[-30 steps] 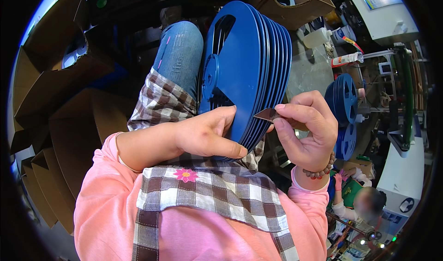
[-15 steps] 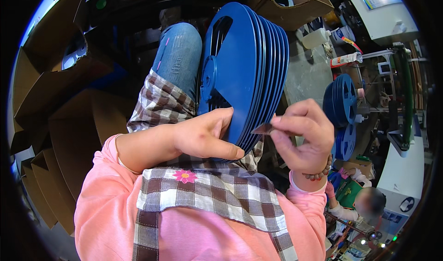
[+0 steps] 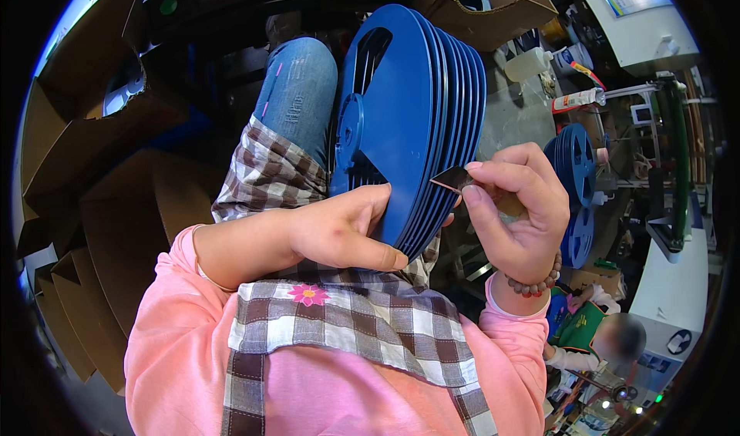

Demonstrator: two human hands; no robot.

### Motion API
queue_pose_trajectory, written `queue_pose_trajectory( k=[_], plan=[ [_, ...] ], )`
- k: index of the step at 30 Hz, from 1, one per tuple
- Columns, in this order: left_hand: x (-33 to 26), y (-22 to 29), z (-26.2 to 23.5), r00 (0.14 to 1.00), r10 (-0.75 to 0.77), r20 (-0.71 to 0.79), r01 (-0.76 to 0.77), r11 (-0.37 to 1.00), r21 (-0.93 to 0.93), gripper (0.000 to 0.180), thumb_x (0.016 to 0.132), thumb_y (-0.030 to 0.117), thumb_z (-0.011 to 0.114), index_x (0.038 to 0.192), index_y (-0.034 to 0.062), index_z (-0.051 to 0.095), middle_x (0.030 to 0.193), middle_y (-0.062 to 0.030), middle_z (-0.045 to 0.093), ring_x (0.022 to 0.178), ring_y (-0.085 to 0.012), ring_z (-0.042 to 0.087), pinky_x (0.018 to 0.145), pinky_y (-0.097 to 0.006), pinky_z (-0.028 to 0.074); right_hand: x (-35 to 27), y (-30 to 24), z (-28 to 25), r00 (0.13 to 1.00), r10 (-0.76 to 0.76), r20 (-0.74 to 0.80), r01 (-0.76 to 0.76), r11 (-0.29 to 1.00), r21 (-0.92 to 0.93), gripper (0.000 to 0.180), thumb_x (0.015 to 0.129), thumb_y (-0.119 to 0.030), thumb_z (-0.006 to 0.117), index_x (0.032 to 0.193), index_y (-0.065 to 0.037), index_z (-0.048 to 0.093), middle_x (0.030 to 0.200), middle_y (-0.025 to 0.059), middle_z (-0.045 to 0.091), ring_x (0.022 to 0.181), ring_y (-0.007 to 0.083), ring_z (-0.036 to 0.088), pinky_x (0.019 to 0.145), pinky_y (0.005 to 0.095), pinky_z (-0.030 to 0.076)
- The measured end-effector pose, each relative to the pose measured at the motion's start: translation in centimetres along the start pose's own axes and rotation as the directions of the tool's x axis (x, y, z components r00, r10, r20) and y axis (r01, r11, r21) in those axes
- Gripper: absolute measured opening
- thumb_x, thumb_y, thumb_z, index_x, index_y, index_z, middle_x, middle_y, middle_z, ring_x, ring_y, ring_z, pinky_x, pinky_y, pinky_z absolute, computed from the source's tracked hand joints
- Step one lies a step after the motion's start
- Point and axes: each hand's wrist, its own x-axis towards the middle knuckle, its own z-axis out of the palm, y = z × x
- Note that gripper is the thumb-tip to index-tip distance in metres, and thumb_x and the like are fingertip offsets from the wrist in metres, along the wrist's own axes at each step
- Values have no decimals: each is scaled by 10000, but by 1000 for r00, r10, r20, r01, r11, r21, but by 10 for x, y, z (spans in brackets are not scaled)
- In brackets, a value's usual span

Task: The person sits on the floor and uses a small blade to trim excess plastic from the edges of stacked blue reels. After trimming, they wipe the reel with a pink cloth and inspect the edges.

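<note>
A stack of several blue plastic reels [image 3: 412, 112] stands on edge in my lap, leaning against my jeans-clad leg. My left hand [image 3: 347, 228] clasps the lower edge of the stack, its thumb along the rims and the fingers partly hidden behind the front reel. At the right side of the rims, my right hand [image 3: 524, 205] pinches a small, dark, pointed metal blade [image 3: 453, 179] between thumb and forefinger. The blade's tip points left, close by the reel edges; whether it touches them I cannot tell.
Cardboard boxes [image 3: 116, 220] crowd the left side, and another box [image 3: 493, 12] sits at the top. More blue reels [image 3: 570, 162] stand to the right, below a pale plastic bottle [image 3: 528, 64]. A person in green [image 3: 582, 324] works at the lower right.
My right hand has moved slightly right and up with the blade, which now lies nearer the outer rims. My left hand stays in place on the reels.
</note>
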Motion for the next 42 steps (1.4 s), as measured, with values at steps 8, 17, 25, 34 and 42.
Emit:
queue_pose_trajectory(
  k=[8,17,25,34,42],
  plan=[
    [1,4,3,1000,-15,17,15,1000,-18,665,796,-23,639,1400,21,366,1267,-66,526,1178,-133,480,999,-303,391,-7,-5,-12,974,4,224,-44,984,172,214,712,77,694,917,15,678,840,82,559,640,102,599,551,183,483],
    [21,43,-4,993,65,-101,-86,974,-211,1097,761,846,352,1468,16,236,1490,-240,281,1356,-396,331,1099,-484,308,-44,29,-5,956,275,-103,-182,830,528,204,858,8,592,1055,62,597,978,76,553,734,69,531,637,187,423],
    [24,53,-7,981,100,-165,-158,905,-394,1147,682,917,292,1383,18,418,1414,-245,407,1295,-387,423,1044,-485,386,-70,49,9,912,403,-81,-272,739,617,214,894,-11,569,1088,73,598,1010,76,561,722,67,548,633,196,458],
    [18,60,-9,971,142,-194,-190,947,-260,735,846,511,577,1356,6,419,1387,-254,424,1268,-387,455,1029,-476,412,-81,54,22,914,405,-23,-278,667,691,211,897,-61,620,1065,65,617,957,37,568,741,49,519,645,187,420],
    [-21,67,-7,915,207,-346,-225,974,-11,681,813,80,589,1407,-73,292,1353,-284,452,1180,-407,540,944,-452,503,-87,62,30,897,441,7,-325,650,687,199,891,-36,620,1062,65,613,941,39,572,691,53,527,611,188,432]
  ],
)
